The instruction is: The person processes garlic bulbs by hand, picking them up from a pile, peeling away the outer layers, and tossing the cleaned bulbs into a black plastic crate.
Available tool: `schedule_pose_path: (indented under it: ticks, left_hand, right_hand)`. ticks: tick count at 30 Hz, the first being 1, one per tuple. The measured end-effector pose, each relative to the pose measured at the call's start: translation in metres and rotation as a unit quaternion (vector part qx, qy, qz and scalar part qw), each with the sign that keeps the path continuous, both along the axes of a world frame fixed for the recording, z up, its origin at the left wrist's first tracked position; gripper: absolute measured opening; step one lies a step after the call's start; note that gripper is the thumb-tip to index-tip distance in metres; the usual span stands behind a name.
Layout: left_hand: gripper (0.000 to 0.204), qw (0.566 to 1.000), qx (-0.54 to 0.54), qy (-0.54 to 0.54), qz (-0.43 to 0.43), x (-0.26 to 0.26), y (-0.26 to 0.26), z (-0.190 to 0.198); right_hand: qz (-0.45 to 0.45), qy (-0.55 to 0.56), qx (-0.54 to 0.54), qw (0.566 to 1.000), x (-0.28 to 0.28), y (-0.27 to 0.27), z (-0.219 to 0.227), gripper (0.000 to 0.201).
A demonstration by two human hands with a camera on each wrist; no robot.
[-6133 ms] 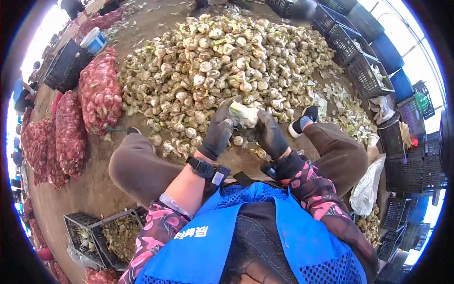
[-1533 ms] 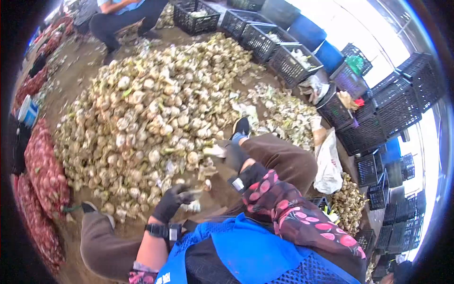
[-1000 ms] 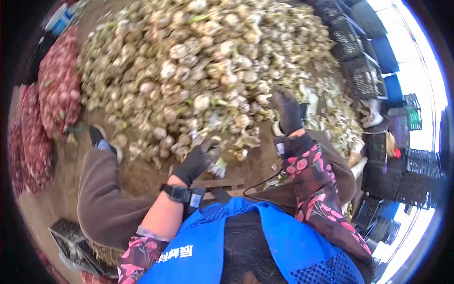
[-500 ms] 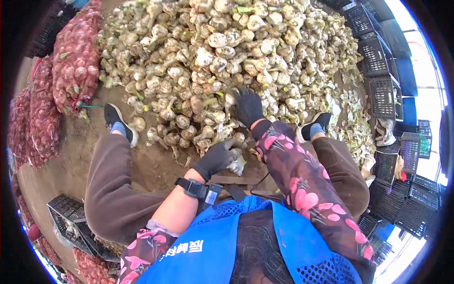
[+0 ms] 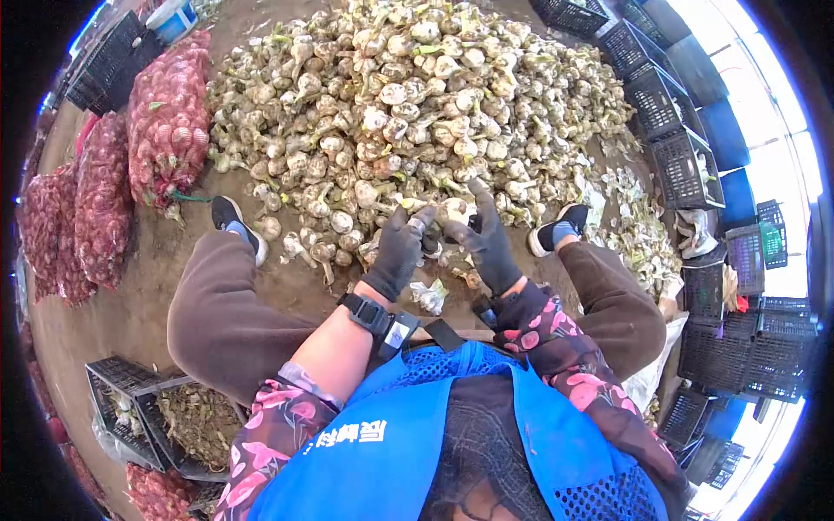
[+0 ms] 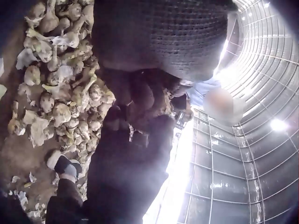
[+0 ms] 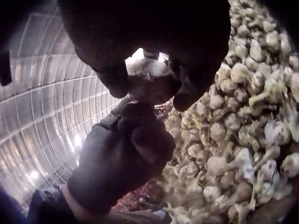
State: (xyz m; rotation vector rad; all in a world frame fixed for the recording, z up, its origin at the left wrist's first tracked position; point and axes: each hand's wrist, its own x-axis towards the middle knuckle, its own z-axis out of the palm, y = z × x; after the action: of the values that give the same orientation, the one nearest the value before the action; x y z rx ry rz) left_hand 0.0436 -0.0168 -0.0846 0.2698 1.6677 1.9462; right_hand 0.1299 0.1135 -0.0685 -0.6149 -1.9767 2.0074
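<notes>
By the pile (image 5: 382,113), left hand (image 5: 398,252) and right hand (image 5: 490,247) grip one garlic (image 5: 453,209), looks mid-handling, so keep those fingers steady I guess.

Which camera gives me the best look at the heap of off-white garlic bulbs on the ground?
The head view: it takes in most of the heap of off-white garlic bulbs from above. The left wrist view shows only a strip at its left side; the right wrist view shows just part of it, at its right side.
</notes>
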Motion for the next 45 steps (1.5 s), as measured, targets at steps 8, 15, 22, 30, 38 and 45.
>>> schedule_pose_path:
  ticks: [8, 15, 22, 30, 38, 45]
  left_hand:
    - [0.025, 0.978, 0.069, -0.141, -0.135, 0.005, -0.002, 0.014]
    - [0.038, 0.934, 0.239, -0.189, -0.186, 0.01, -0.003, 0.019]
    - [0.041, 0.98, 0.117, -0.129, -0.092, 0.009, -0.001, 0.025]
    - [0.058, 0.958, 0.139, -0.025, -0.251, 0.025, -0.004, 0.043]
    - [0.025, 0.989, -0.029, 0.079, -0.119, 0.014, -0.002, 0.01]
    - [0.024, 0.882, -0.266, 0.353, -0.164, -0.002, -0.008, -0.07]
  right_hand:
    - [0.028, 0.123, 0.473, 0.872, 0.022, 0.003, 0.022, 0.059]
    - [-0.009, 0.066, 0.324, 0.944, 0.029, 0.004, 0.024, 0.062]
    - [-0.051, 0.063, 0.249, 0.965, 0.024, -0.004, 0.015, 0.045]
    - [-0.039, 0.054, 0.091, 0.994, 0.016, 0.004, 0.001, 0.047]
    - [0.014, -0.04, -0.088, 0.995, 0.032, 0.0, 0.019, 0.041]
    - [0.04, 0.032, -0.264, 0.963, 0.032, -0.011, 0.067, 0.037]
